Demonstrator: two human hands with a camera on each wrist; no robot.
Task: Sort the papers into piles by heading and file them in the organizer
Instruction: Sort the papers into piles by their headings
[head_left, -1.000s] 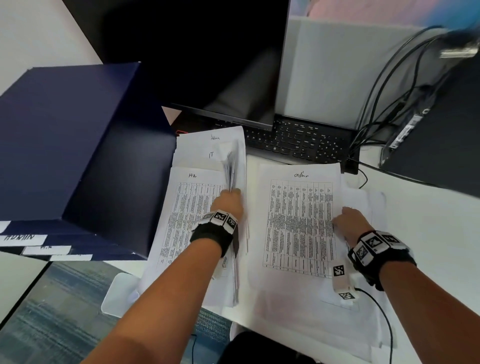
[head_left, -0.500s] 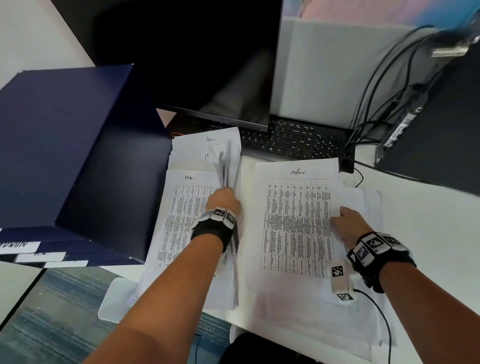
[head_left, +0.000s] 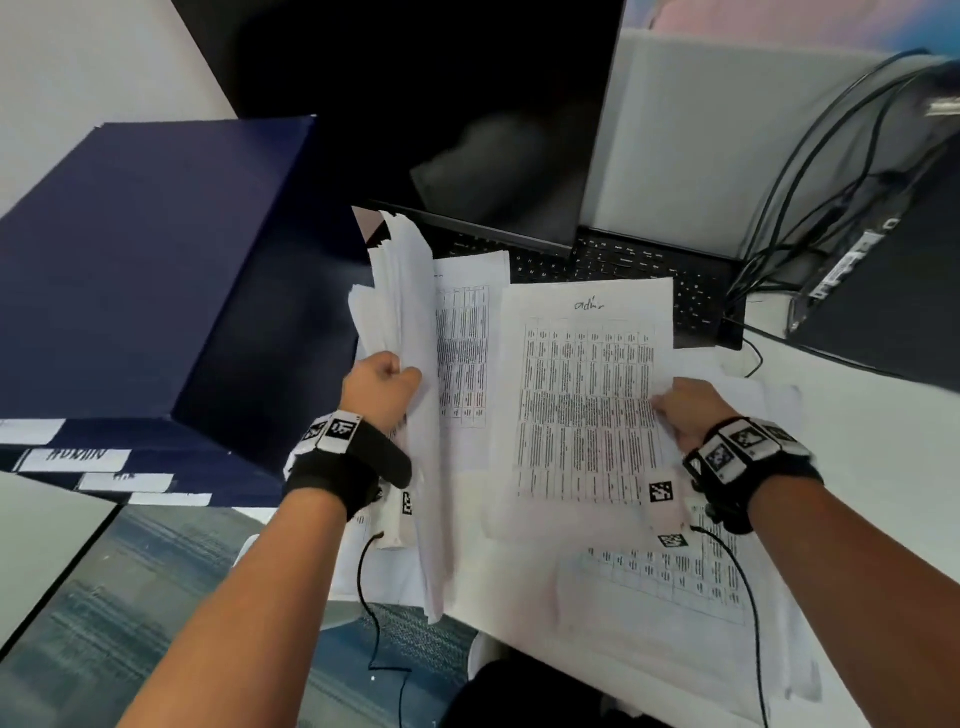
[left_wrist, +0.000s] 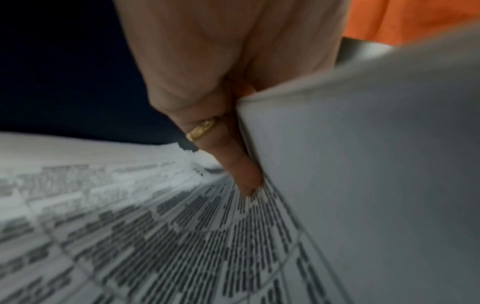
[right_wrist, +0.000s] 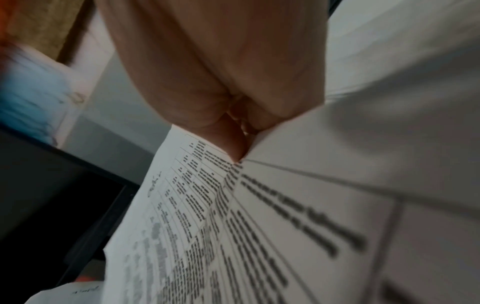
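My left hand (head_left: 382, 387) grips a thick stack of papers (head_left: 410, 332) by its long edge, fingers curled round it, so the sheets stand nearly on edge and lean toward the navy organizer (head_left: 156, 291). In the left wrist view only one finger (left_wrist: 241, 172) with a gold ring (left_wrist: 201, 130) shows against the blank back of the stack; the rest of my fingers are hidden behind the paper, and the print on the sheet below is blurred.

My right hand (head_left: 685, 410) pinches the right edge of the top sheet headed "admin" (head_left: 587, 395), thumb on top, fingers tucked under it. In the right wrist view just one fingertip (right_wrist: 236, 150) shows where the sheet folds up; the others are out of sight. That sheet lies on a wider spread of papers (head_left: 665, 582) whose lower edge runs past the desk edge, and my forearm covers part of it.

The organizer stands left of the papers, its near side dark. White labels (head_left: 72, 460) run along its front edges, upside down to me; I can read one as roughly "ADMIN", the others are too small. I cannot tell what is inside its slots from here.

Behind the papers the keyboard (head_left: 639, 275) is half covered by sheets and by the dark monitor (head_left: 467, 104). Cables (head_left: 810, 156) hang at the right, beside a black computer case (head_left: 893, 291) cut off by the frame.
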